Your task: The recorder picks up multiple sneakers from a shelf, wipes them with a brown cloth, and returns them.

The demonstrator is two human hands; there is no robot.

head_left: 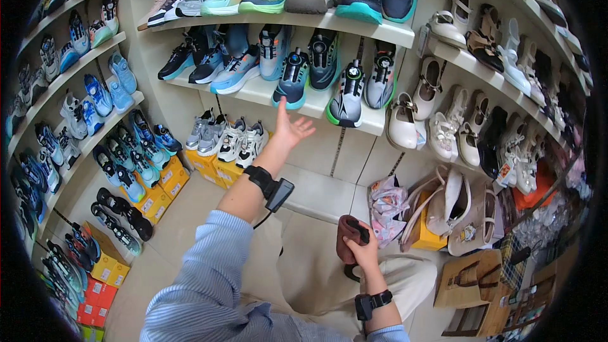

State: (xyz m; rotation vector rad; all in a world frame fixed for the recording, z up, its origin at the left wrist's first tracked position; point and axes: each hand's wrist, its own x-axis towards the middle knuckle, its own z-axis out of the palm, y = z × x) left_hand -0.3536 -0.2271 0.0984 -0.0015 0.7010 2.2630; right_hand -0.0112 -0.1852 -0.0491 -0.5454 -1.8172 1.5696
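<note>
My left hand (293, 130) reaches up toward the middle shelf, palm turned up and fingers spread, with nothing in it. One finger points at the toe of a navy and teal sneaker (292, 78) with a dial on its tongue; whether it touches, I cannot tell. To the right of that shoe stands a grey and black sneaker (348, 94) with a green sole edge. Lower down, beside my knee, my right hand (364, 250) is closed around a maroon, soft-looking item (346, 237) with a black part and a dark loop below. Its kind is not clear.
Curved display shelves surround me: sports shoes on the left shelf (104, 46), white and black dress shoes on the right shelf (481, 66). Yellow shoe boxes (172, 177) sit on the floor. A pink patterned bag (387, 209) and brown paper bags (472, 278) are low at right.
</note>
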